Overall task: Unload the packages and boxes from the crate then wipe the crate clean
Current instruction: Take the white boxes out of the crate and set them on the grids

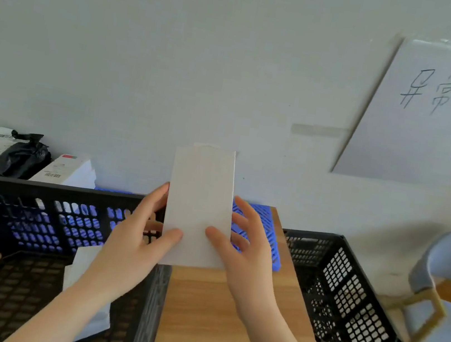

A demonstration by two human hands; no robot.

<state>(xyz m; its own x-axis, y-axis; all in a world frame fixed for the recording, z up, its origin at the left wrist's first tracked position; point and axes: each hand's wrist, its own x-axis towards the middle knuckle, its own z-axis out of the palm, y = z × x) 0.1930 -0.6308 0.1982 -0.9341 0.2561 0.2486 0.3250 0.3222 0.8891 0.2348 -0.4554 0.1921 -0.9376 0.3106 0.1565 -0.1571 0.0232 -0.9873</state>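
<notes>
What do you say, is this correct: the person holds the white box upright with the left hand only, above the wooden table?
Not quite. Both hands hold it: the left hand and the right hand each grip a lower side of the white box, thumbs on its front. The head view shows this. The rest is right: the box is upright, above the wooden table.

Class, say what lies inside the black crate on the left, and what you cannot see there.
Inside the black crate, one white package lies on the mesh floor. The left forearm covers its middle, so anything beneath the arm is hidden.
</notes>
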